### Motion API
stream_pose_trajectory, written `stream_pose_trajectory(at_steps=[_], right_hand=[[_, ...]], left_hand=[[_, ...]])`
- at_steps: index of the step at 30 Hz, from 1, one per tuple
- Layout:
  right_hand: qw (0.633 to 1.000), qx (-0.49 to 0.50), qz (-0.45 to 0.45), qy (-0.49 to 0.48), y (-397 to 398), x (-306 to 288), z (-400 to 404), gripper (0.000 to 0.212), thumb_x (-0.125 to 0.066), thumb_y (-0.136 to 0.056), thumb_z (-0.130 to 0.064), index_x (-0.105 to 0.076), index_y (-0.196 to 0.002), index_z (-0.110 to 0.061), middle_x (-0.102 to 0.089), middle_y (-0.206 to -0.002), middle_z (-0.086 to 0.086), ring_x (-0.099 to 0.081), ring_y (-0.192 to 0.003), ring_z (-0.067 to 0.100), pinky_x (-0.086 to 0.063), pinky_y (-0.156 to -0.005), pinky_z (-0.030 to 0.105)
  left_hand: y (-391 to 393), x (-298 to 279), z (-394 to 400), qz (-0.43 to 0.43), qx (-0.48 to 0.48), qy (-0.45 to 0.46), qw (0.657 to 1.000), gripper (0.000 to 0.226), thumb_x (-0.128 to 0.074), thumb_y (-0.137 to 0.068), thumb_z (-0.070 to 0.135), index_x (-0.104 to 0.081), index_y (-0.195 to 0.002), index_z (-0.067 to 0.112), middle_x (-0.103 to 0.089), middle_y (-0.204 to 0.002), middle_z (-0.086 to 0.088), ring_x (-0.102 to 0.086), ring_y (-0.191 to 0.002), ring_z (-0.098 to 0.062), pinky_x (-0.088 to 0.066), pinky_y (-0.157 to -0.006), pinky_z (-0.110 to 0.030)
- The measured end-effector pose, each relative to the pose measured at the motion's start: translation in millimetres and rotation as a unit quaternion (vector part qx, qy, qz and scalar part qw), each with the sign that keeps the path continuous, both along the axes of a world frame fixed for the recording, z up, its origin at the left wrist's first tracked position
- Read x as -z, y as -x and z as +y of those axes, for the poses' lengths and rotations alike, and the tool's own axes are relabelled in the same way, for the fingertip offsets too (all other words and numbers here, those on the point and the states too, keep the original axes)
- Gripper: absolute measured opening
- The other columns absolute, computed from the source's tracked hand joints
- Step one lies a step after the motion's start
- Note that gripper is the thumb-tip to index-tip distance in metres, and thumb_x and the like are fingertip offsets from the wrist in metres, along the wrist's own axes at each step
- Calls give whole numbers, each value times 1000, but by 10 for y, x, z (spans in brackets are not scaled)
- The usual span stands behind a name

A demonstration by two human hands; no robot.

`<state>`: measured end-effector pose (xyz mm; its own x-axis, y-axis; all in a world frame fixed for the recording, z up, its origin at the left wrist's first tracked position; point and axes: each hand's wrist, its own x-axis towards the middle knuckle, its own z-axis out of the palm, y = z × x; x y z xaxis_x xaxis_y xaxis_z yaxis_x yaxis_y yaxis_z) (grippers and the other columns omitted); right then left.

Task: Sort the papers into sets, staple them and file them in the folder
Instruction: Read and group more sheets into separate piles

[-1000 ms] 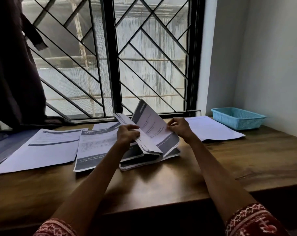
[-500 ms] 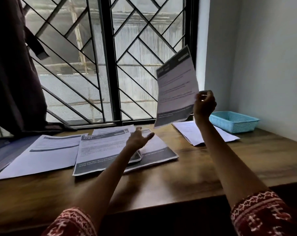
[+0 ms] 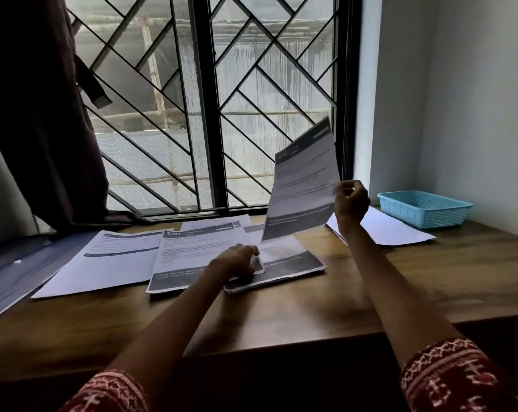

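Note:
My right hand [image 3: 351, 200] holds one printed sheet [image 3: 302, 185] upright in the air by its right edge, in front of the window. Below it a stack of printed papers [image 3: 296, 263] lies on the wooden desk [image 3: 430, 278]. My left hand [image 3: 237, 260] rests on that stack, its fingers curled round the lifted corner of the top sheet. A sheet headed 2701 [image 3: 189, 254] lies just left of the stack, overlapping it. Another printed sheet [image 3: 115, 260] lies further left. A blue folder [image 3: 14, 272] lies at the desk's far left edge.
Plain white sheets [image 3: 394, 230] lie at the right, behind my right forearm. A light blue plastic basket [image 3: 424, 208] stands in the back right corner by the wall. A dark curtain [image 3: 37, 114] hangs at the left of the barred window [image 3: 207, 114].
My right hand pulled one sheet out of the fanned stack and raised it to the right, then lowered it a little. My left hand let the pages fall flat and settled on the stack.

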<state>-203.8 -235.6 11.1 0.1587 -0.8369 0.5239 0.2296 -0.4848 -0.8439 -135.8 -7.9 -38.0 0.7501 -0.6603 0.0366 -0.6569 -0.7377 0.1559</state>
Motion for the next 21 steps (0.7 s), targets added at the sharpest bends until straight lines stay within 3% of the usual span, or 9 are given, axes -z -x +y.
stream_pose_trajectory(at_steps=[4, 8, 10, 13, 16, 21], right_hand=[[999, -11, 27, -24, -11, 100, 72, 17, -56, -86, -15, -65, -95, -4, -69, -97, 13, -62, -95, 30, -42, -76, 28], [999, -8, 38, -36, 14, 142, 80, 18, -56, -87, -16, -64, -97, -4, -68, -100, 14, -61, -97, 31, -44, -79, 32], [998, -12, 40, -44, 27, 159, 89, 18, -56, -87, -16, -64, -98, -4, -68, -102, 14, -61, -99, 31, -44, -79, 31], [998, -11, 49, -47, 50, 179, 117, 18, -56, -88, -16, -64, -99, -4, -68, -104, 14, -60, -100, 31, -43, -80, 30], [998, -14, 51, -38, 62, 194, 113, 18, -56, -88, -16, -64, -99, -4, -68, -104, 14, -60, -101, 31, -44, -82, 32], [997, -17, 67, -37, 102, 172, 2, 18, -56, -87, -17, -65, -98, -6, -68, -103, 13, -61, -100, 31, -46, -84, 34]], left_hand=[[58, -12, -6, -26, 13, 1, 1000, 37, -58, -88, 39, -58, -123, 25, -57, -124, -12, -53, -115, -27, -41, -93, -31], [75, 1, 11, -52, 7, -8, 999, 63, -63, -75, 61, -51, -128, 30, -56, -126, -9, -51, -118, -27, -40, -92, -32], [98, -16, -5, -72, 18, -24, 997, 57, -61, -80, 57, -49, -129, 31, -58, -122, -10, -53, -115, -27, -41, -88, -30], [145, -68, -20, -98, 45, -40, 993, 31, -56, -89, 38, -57, -119, 29, -62, -115, -9, -57, -108, -28, -39, -78, -27], [178, -74, -14, -99, 58, -45, 992, 22, -54, -90, 24, -60, -111, 19, -60, -116, -13, -57, -105, -30, -43, -81, -30], [106, -94, 77, -91, 43, -5, 995, 30, -63, -84, 35, -62, -100, 10, -63, -108, -14, -58, -100, -30, -45, -78, -31]])
